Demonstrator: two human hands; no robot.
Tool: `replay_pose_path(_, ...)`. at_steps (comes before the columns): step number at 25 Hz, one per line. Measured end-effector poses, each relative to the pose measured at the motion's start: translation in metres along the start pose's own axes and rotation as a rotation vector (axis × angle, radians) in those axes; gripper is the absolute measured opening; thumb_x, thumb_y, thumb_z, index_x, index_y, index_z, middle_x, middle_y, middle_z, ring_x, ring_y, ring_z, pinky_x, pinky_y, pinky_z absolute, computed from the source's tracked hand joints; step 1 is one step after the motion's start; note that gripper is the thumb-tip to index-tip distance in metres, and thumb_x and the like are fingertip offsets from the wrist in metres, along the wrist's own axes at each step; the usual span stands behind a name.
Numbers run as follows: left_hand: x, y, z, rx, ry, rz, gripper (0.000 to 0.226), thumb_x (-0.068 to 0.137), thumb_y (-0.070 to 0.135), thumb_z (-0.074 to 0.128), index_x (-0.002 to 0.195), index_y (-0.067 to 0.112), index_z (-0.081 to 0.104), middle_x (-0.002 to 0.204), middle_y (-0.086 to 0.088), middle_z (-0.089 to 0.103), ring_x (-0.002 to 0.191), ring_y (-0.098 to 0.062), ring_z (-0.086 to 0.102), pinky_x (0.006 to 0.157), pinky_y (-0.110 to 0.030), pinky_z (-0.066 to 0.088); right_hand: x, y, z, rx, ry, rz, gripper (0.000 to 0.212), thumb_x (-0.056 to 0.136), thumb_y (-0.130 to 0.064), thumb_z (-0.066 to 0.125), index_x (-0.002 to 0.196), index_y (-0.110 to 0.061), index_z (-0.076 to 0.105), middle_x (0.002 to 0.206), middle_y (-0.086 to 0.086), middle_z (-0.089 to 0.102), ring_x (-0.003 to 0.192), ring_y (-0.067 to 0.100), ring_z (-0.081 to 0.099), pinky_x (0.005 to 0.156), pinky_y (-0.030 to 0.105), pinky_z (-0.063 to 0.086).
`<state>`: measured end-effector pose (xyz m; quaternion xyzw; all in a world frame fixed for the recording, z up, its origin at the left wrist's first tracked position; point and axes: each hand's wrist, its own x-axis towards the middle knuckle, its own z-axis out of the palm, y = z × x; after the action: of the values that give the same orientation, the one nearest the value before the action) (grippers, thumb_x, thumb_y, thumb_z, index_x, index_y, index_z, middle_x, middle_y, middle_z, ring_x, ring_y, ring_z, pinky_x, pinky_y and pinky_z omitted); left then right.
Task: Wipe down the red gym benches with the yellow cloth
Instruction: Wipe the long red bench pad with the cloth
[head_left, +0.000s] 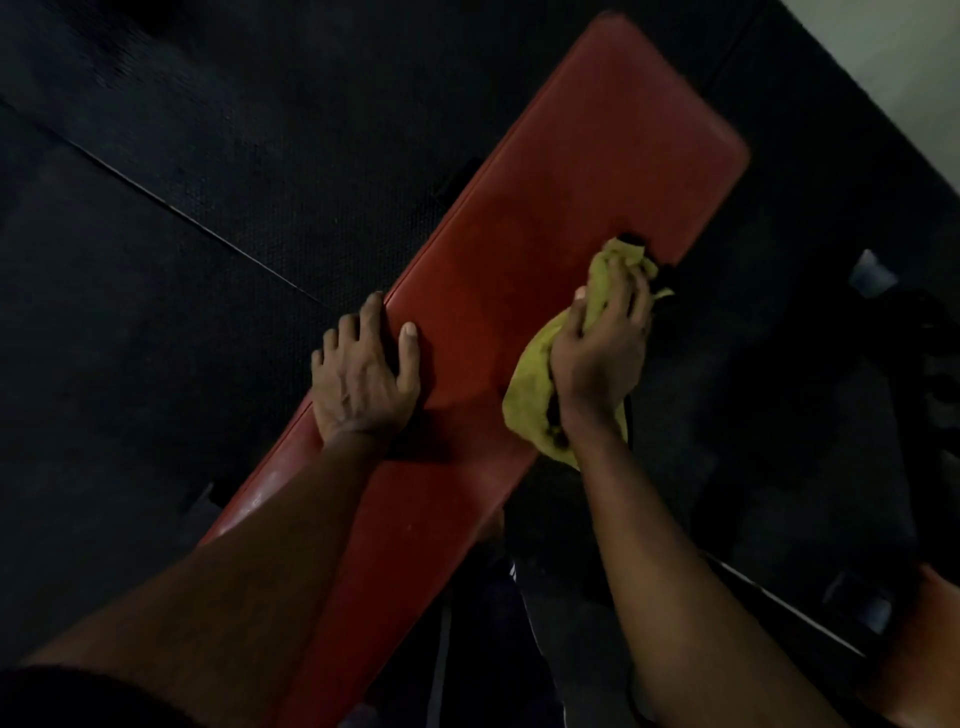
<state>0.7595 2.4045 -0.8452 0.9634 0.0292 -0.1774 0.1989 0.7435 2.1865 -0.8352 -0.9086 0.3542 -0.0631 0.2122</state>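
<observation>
Palm down, your left hand (363, 379) lies relaxed on the red bench (571, 171)'s left edge; your right hand (597, 358) clutches the yellow cloth (530, 379), seemingly overhanging the right edge.

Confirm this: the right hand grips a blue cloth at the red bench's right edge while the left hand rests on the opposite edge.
Not quite: the cloth is yellow, not blue. The head view shows the right hand gripping it at the right edge of the red bench; the left hand rests on the opposite edge.

Smooth, faintly glossy red bench pad (545, 208); crumpled yellow cloth (535, 374).
</observation>
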Motion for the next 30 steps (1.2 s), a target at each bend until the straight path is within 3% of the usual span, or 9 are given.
replay_pose_path(3, -0.002, -0.002, -0.002, -0.022, -0.008, 0.006, 0.064, 0.101, 0.057, 0.029, 0.15, 0.016, 0.038, 0.129, -0.016, 0.057, 0.115, -0.034, 0.054, 0.097, -0.052, 0.042, -0.014, -0.003, -0.005, -0.18, -0.26, -0.498, 0.05, 0.1, -0.034, 0.051, 0.149, -0.023, 0.046, 0.151, 0.0, 0.045, 0.133, 0.026, 0.048, 0.115, 0.05, 0.034)
replay_pose_path(5, -0.002, -0.003, -0.003, -0.033, -0.004, 0.013, 0.066, 0.1, 0.058, 0.027, 0.151, 0.017, 0.037, 0.128, -0.014, 0.058, 0.114, -0.033, 0.054, 0.097, -0.051, 0.042, 0.004, -0.002, -0.007, -0.174, -0.364, -0.656, 0.053, 0.097, -0.03, 0.055, 0.149, -0.024, 0.047, 0.152, -0.001, 0.044, 0.136, 0.024, 0.046, 0.117, 0.05, 0.032)
replay_pose_path(11, -0.002, -0.007, 0.0, -0.019, -0.002, 0.054, 0.065, 0.103, 0.056, 0.029, 0.158, 0.021, 0.026, 0.141, -0.01, 0.052, 0.116, -0.031, 0.054, 0.093, -0.048, 0.043, 0.043, -0.057, 0.021, -0.25, -0.254, -0.459, 0.049, 0.102, -0.043, 0.043, 0.149, -0.026, 0.043, 0.152, -0.002, 0.042, 0.135, 0.024, 0.048, 0.119, 0.049, 0.03)
replay_pose_path(15, -0.003, -0.007, 0.002, 0.049, -0.015, 0.16, 0.059, 0.106, 0.051, 0.027, 0.16, 0.027, 0.018, 0.155, -0.008, 0.042, 0.125, -0.032, 0.051, 0.095, -0.05, 0.045, 0.066, -0.066, 0.016, -0.354, -0.457, -0.855, 0.052, 0.102, -0.041, 0.044, 0.152, -0.029, 0.038, 0.156, -0.002, 0.038, 0.136, 0.032, 0.044, 0.12, 0.05, 0.028)
replay_pose_path(17, -0.003, -0.009, 0.004, 0.073, -0.012, 0.195, 0.057, 0.107, 0.049, 0.027, 0.16, 0.029, 0.019, 0.159, -0.006, 0.037, 0.127, -0.032, 0.049, 0.095, -0.051, 0.044, 0.089, -0.079, 0.021, -0.348, -0.471, -0.875, 0.049, 0.099, -0.038, 0.047, 0.148, -0.029, 0.043, 0.152, -0.003, 0.041, 0.133, 0.03, 0.048, 0.119, 0.048, 0.03)
replay_pose_path(21, -0.002, -0.01, 0.006, 0.076, 0.011, 0.203, 0.056, 0.107, 0.048, 0.031, 0.159, 0.03, 0.021, 0.159, -0.005, 0.037, 0.126, -0.031, 0.048, 0.094, -0.05, 0.044, 0.091, -0.108, 0.043, -0.396, -0.3, -0.81, 0.038, 0.096, -0.038, 0.051, 0.128, -0.019, 0.061, 0.134, 0.0, 0.056, 0.123, 0.03, 0.053, 0.116, 0.048, 0.033)
replay_pose_path(26, -0.002, -0.009, 0.005, 0.058, 0.027, 0.186, 0.056, 0.106, 0.049, 0.03, 0.158, 0.03, 0.027, 0.157, -0.004, 0.04, 0.121, -0.031, 0.051, 0.09, -0.049, 0.044, 0.092, -0.107, 0.037, -0.327, -0.588, -1.243, 0.037, 0.097, -0.044, 0.05, 0.125, -0.022, 0.063, 0.129, -0.001, 0.059, 0.114, 0.029, 0.055, 0.108, 0.044, 0.039)
replay_pose_path(28, -0.003, -0.011, 0.006, 0.065, 0.024, 0.181, 0.056, 0.106, 0.05, 0.03, 0.159, 0.031, 0.026, 0.157, -0.004, 0.04, 0.12, -0.031, 0.051, 0.09, -0.048, 0.044, 0.112, -0.109, 0.035, -0.273, -0.682, -1.25, 0.039, 0.096, -0.045, 0.052, 0.127, -0.024, 0.063, 0.13, -0.002, 0.058, 0.114, 0.024, 0.056, 0.103, 0.039, 0.04)
replay_pose_path(30, -0.004, -0.01, 0.006, 0.068, 0.013, 0.172, 0.057, 0.106, 0.05, 0.028, 0.16, 0.032, 0.022, 0.158, -0.003, 0.038, 0.122, -0.029, 0.05, 0.091, -0.047, 0.044, 0.14, -0.111, 0.037, -0.243, -0.665, -1.178, 0.041, 0.096, -0.045, 0.054, 0.128, -0.022, 0.064, 0.131, 0.0, 0.058, 0.113, 0.023, 0.058, 0.098, 0.036, 0.043)
